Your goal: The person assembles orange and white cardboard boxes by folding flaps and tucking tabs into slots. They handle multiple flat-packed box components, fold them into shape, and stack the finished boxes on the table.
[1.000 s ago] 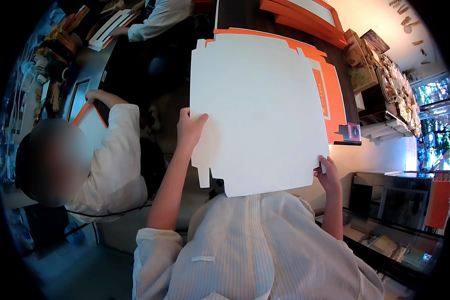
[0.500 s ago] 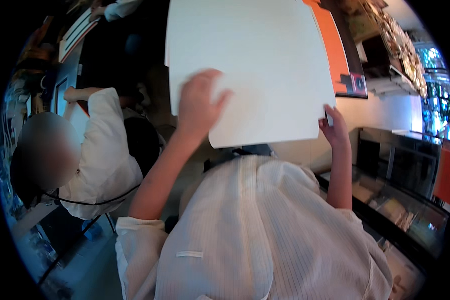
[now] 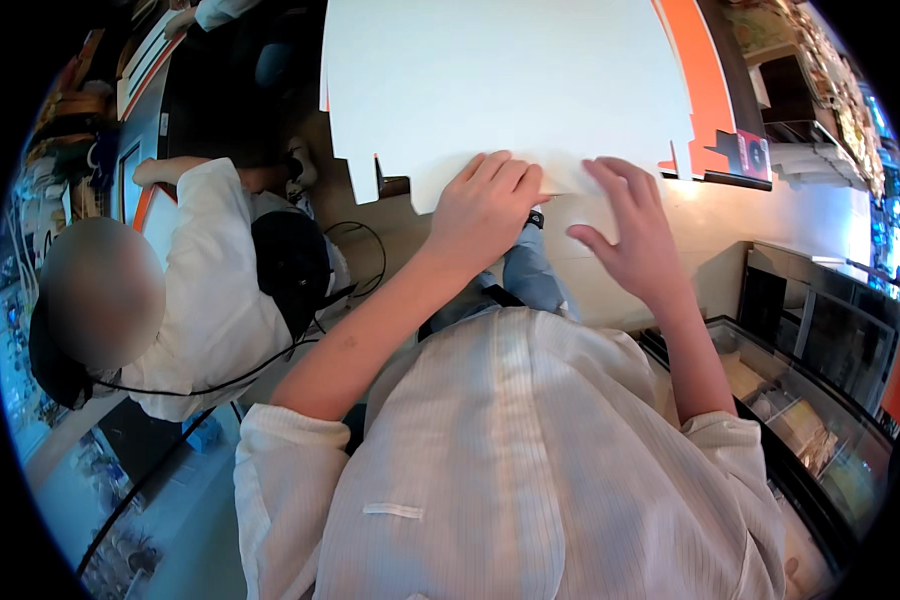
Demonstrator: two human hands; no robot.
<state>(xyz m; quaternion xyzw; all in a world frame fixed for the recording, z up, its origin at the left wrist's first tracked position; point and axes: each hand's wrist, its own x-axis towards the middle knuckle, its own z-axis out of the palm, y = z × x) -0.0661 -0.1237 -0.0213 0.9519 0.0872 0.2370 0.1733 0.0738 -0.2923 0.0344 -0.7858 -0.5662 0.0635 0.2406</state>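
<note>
A large white cardboard sheet (image 3: pixel 500 90) with notched tabs along its near edge lies in front of me on top of orange sheets (image 3: pixel 708 90). My left hand (image 3: pixel 485 205) is at the middle of the near edge, its fingers close together and curled over the bent flap there. Just to its right, my right hand (image 3: pixel 635 225) has its fingers apart and its thumb held out to the left. Its fingertips are by the same edge; whether they touch the card cannot be made out.
At the left sits a co-worker in a white shirt (image 3: pixel 205 300), one hand by an orange-edged board. Another person's sleeve (image 3: pixel 225 10) shows at the upper left. A dark cable (image 3: pixel 200 408) runs behind the co-worker. To my right stands a glass-topped case (image 3: pixel 810 420).
The near flap, which lay flat toward me, is now bent at the edge. My left hand has moved right onto it. My right hand has come inward from the right corner.
</note>
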